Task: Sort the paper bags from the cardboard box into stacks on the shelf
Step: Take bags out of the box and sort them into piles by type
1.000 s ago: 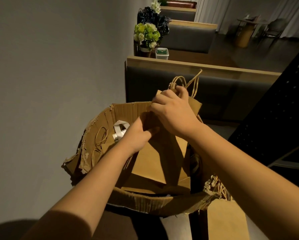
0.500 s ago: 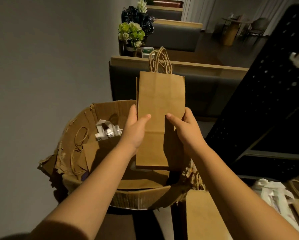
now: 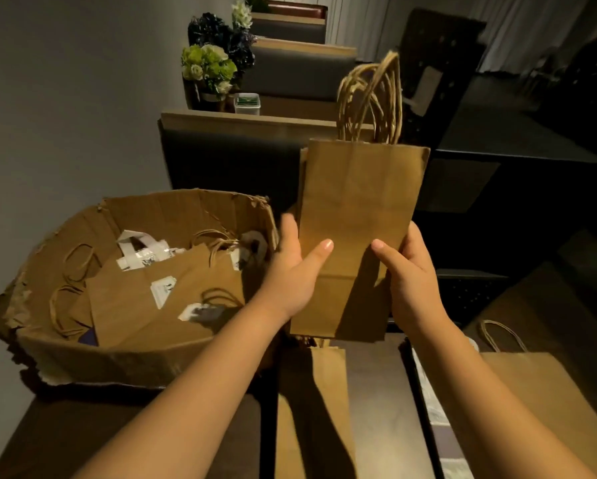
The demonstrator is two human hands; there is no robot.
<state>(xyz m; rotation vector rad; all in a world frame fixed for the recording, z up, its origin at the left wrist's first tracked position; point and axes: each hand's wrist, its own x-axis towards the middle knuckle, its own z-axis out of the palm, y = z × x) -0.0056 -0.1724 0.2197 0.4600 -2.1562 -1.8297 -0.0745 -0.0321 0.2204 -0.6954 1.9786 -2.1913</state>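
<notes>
Both hands, left hand and right hand, grip upright paper bags beside cardboard box.

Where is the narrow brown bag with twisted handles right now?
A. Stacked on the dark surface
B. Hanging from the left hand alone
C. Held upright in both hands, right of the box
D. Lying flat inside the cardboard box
C: the left hand and right hand grip the narrow brown bag by its lower edges, handles up, beside the cardboard box.

You've got green-white flowers by the grey wall, dark flowers behind them, a small white container just beside, padded booth backs beyond
</notes>
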